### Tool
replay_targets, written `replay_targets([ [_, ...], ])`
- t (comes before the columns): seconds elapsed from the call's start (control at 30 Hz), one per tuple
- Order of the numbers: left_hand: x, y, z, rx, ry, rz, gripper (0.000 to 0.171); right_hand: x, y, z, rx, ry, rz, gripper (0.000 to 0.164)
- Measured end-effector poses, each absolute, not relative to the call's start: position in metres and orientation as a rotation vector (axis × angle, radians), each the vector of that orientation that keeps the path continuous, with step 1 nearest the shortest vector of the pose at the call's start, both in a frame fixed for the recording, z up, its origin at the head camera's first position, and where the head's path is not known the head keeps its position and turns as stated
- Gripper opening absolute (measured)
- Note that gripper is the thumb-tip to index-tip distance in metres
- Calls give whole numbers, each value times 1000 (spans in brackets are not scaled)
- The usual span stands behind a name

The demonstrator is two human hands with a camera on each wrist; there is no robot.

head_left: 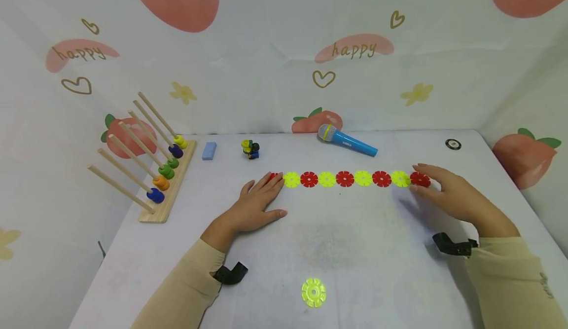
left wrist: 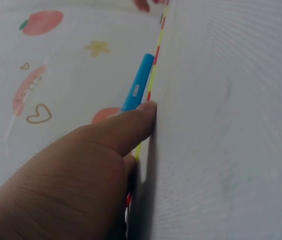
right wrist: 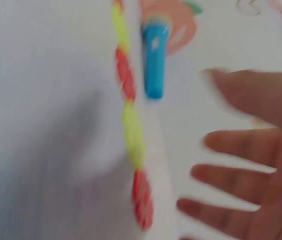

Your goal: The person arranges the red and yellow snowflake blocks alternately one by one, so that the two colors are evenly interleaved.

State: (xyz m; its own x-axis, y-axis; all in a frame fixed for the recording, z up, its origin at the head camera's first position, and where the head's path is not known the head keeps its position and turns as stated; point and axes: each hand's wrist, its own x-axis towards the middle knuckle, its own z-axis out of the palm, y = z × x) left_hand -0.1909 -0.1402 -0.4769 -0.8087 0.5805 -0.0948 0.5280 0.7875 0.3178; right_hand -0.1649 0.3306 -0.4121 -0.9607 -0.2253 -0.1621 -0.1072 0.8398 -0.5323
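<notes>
Red and yellow notched plastic snowflake discs (head_left: 344,179) lie in one straight row, colours alternating. My left hand (head_left: 253,208) lies flat at the row's left end, its outstretched fingertips over the red disc there and partly hiding it. The left wrist view shows that thumb (left wrist: 143,117) low over the tabletop beside the row. At the other end, my right hand (head_left: 454,196) hovers over the last red disc (head_left: 419,179). Its fingers (right wrist: 231,182) are spread with nothing between them in the right wrist view. A single yellow disc (head_left: 313,292) lies apart near the front.
A blue toy microphone (head_left: 350,141) lies behind the row. Further left are a small toy figure (head_left: 250,149), a blue block (head_left: 209,151) and a wooden peg rack (head_left: 170,191) with coloured beads. A black-and-white round chip (head_left: 453,144) lies at the back right.
</notes>
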Motion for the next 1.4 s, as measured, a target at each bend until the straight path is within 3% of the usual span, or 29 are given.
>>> replay_targets([
  [0.17, -190, -140, -476, 875, 2789, 426, 85, -150, 302, -408, -472, 2765, -1319, 46],
  [0.37, -193, -139, -476, 877, 2793, 420, 85, -119, 243, -428, -717, 2302, -1676, 52],
  [0.6, -193, -139, -477, 870, 2790, 415, 86, -75, 180, -457, -914, 2129, -1357, 61],
  [0.83, -191, -141, -476, 863, 2784, 419, 85, -50, 149, -466, -1194, 2365, -940, 48],
  [1.17, -190, -142, -475, 861, 2779, 407, 85, -68, 167, -460, -880, 2168, -1303, 12],
  [1.4, -190, -140, -474, 863, 2774, 425, 85, -111, 235, -466, -401, 2522, -1562, 17],
])
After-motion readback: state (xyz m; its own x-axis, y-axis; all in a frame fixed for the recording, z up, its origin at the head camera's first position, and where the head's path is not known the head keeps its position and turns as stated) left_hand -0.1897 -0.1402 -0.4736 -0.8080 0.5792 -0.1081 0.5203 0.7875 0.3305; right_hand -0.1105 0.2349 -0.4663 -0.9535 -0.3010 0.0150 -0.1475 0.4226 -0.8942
